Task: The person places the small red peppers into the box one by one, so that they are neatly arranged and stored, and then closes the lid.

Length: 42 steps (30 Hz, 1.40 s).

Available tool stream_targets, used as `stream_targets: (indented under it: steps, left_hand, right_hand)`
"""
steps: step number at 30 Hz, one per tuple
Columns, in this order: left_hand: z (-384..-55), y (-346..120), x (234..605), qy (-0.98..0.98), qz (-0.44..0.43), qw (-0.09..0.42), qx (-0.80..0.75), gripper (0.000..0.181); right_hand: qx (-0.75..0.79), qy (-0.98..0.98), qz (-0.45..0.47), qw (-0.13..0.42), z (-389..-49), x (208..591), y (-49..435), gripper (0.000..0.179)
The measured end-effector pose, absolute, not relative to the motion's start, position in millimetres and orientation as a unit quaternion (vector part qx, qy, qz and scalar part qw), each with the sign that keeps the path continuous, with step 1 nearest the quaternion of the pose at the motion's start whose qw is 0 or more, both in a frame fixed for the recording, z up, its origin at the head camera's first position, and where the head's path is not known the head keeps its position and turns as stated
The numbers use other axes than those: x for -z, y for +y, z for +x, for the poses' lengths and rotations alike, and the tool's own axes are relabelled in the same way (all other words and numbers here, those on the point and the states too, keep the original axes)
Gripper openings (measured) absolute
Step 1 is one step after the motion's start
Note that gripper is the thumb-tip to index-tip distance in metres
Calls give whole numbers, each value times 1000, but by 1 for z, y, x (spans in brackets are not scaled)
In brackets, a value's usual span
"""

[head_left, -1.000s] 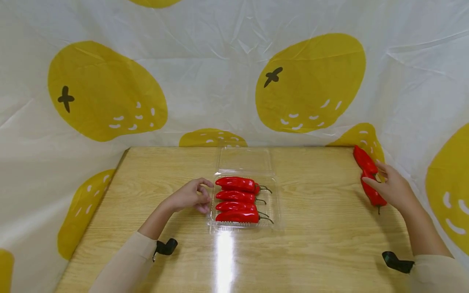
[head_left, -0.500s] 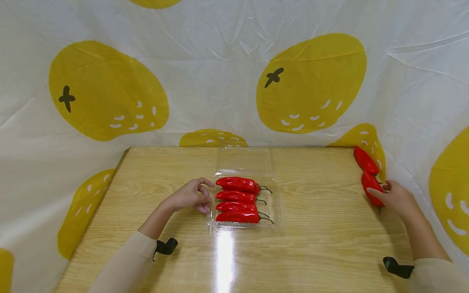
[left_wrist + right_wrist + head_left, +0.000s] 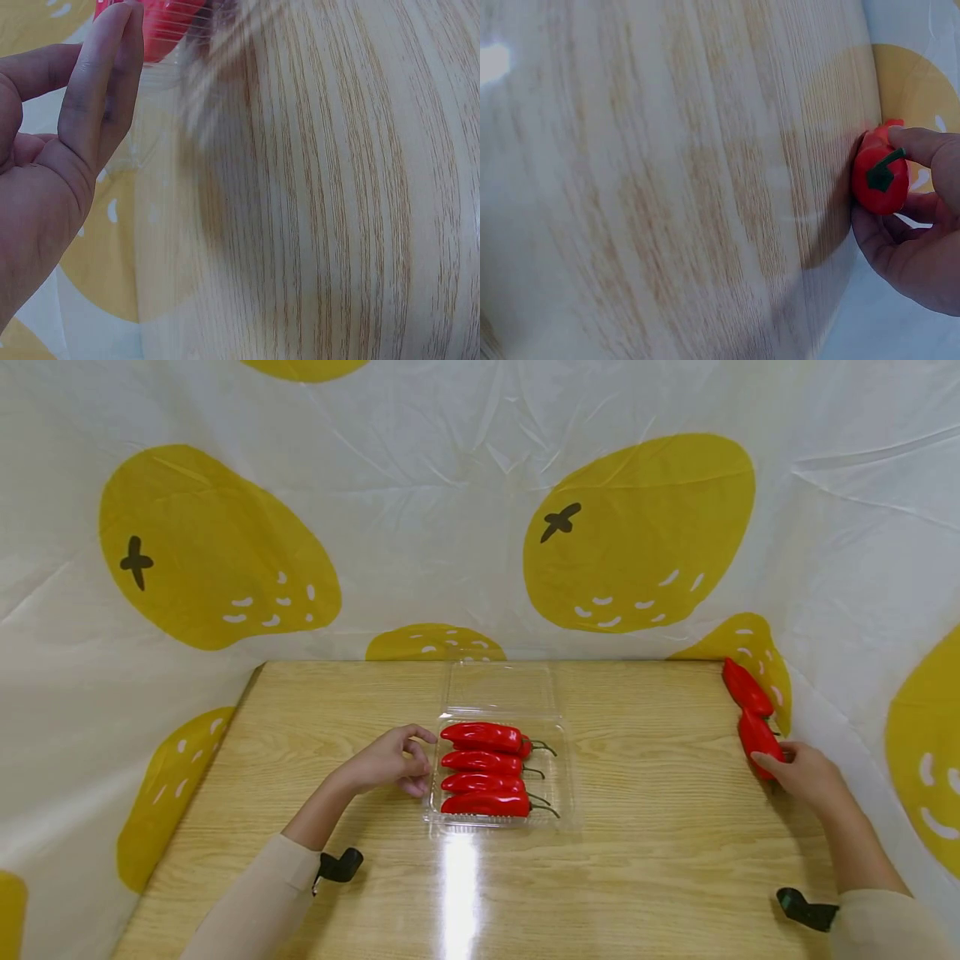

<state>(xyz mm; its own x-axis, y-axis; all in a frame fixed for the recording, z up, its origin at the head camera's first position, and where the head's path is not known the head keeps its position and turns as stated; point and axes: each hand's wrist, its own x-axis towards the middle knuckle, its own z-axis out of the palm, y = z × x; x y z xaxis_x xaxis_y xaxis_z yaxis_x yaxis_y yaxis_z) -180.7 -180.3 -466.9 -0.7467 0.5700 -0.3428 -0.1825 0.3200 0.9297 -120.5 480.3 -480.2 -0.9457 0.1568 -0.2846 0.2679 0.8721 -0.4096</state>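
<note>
Bright red, mustard yellow and pale wood

The peppers (image 3: pixel 483 762) are bright red with green stems (image 3: pixel 880 178). The container (image 3: pixel 501 687) is clear and colourless. The counter (image 3: pixel 637 793) is light yellowish-brown, streaked with darker wood grain and a white glare (image 3: pixel 460 893). The cloth (image 3: pixel 431 552) is off-white, printed with large mustard-yellow ovals (image 3: pixel 217 527); two of them carry a dark cross-shaped mark and short white dashes. Sleeves (image 3: pixel 251 897) are beige; wrist devices (image 3: pixel 342 866) are black.

No readable text or labels.
</note>
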Motion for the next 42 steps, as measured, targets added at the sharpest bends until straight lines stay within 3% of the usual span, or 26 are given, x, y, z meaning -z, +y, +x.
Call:
stream_targets:
  steps: [24, 42]
  left_hand:
    - [-179, -180, 466, 740, 126, 330, -572, 51]
    - [-180, -180, 470, 739, 114, 323, -580, 51]
  right_hand:
    - [266, 955, 97, 88, -115, 476, 471, 76]
    - [294, 955, 20, 40, -129, 438, 414, 71]
